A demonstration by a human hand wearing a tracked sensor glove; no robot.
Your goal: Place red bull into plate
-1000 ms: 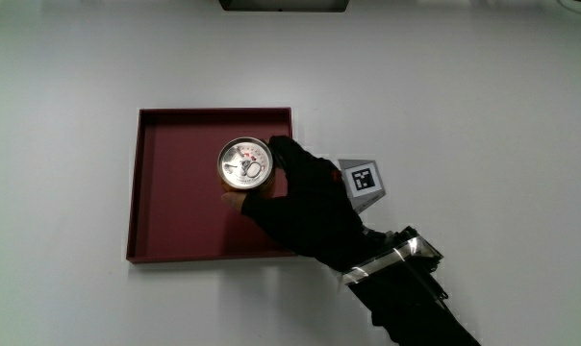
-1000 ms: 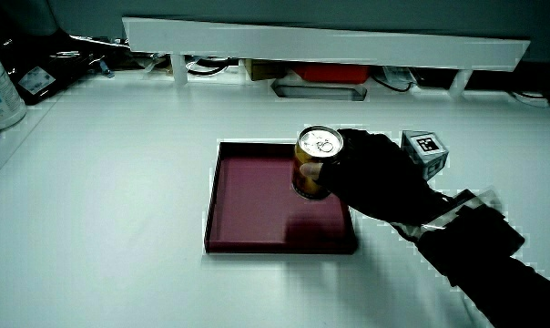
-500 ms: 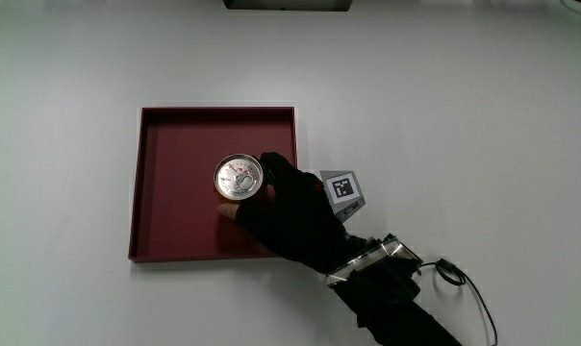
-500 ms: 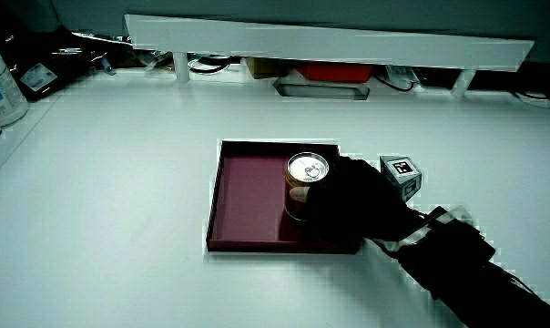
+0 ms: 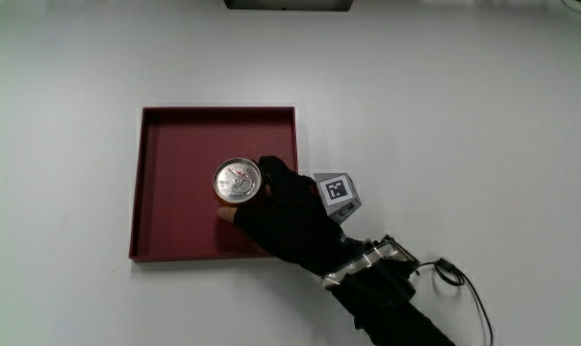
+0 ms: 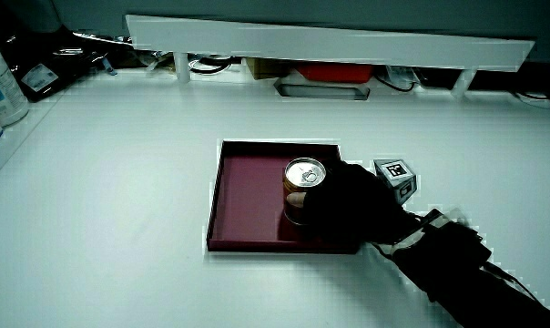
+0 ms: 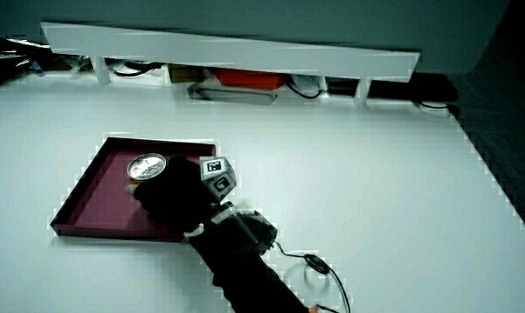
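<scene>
The Red Bull can (image 5: 237, 181) stands upright inside the dark red square plate (image 5: 171, 154), its silver top facing up. In both side views the can (image 6: 302, 187) (image 7: 146, 169) rests low in the plate (image 6: 243, 196) (image 7: 93, 196). The gloved hand (image 5: 286, 213) reaches over the plate's edge nearest the person and is shut on the can's side, its fingers wrapped around the body. The patterned cube (image 5: 337, 192) sits on the hand's back, just outside the plate's rim. The forearm (image 5: 387, 298) runs back toward the person.
A thin black cable (image 5: 468, 293) trails on the white table beside the forearm. A low white partition (image 6: 330, 41) stands at the table's edge farthest from the person, with boxes and cables under it. A bottle (image 6: 0, 77) stands at the table's side edge.
The hand has carried the can a little nearer to the person and lowered it into the plate; between half a second ago and now it has barely moved.
</scene>
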